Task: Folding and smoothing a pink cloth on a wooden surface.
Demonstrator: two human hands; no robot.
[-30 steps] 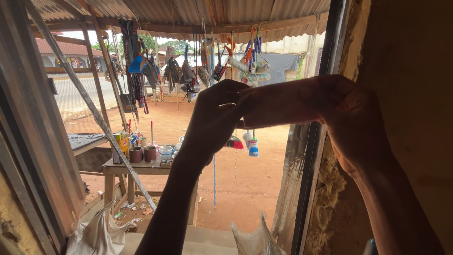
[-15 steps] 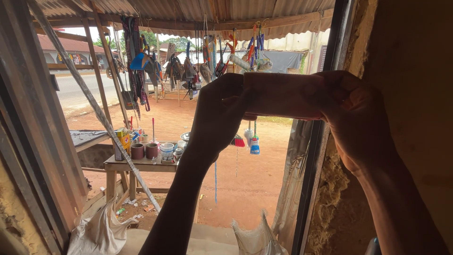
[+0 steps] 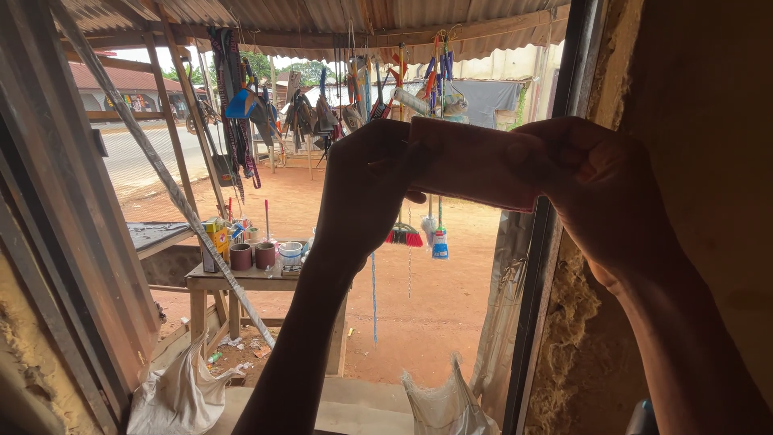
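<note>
While both arms are raised against the bright doorway, the left hand (image 3: 366,189) and the right hand (image 3: 600,189) hold a flat rectangular strip (image 3: 471,165) stretched level between them. The left hand is closed narrowly on the strip's left end, with thumb and fingers pinched together at its upper edge. The right hand is closed on the strip's right end, fingers curled over it. Both hands are in silhouette, so individual finger positions on the far side cannot be told. The strip appears brownish and slightly translucent; its material cannot be told.

Behind the hands, a metal door frame (image 3: 555,242) stands upright just beside the right wrist, set against a rough earthen wall (image 3: 700,97). Coloured goods (image 3: 435,76) hang from the corrugated roof (image 3: 322,16) beyond the strip. Below the left forearm, outside, a wooden table (image 3: 241,282) carries two brown cups (image 3: 252,255) and a white container (image 3: 290,252). A small broom (image 3: 403,235) and a blue bottle (image 3: 440,242) hang under the strip. White sacks (image 3: 181,395) lie at the threshold on the red earth ground (image 3: 435,306).
</note>
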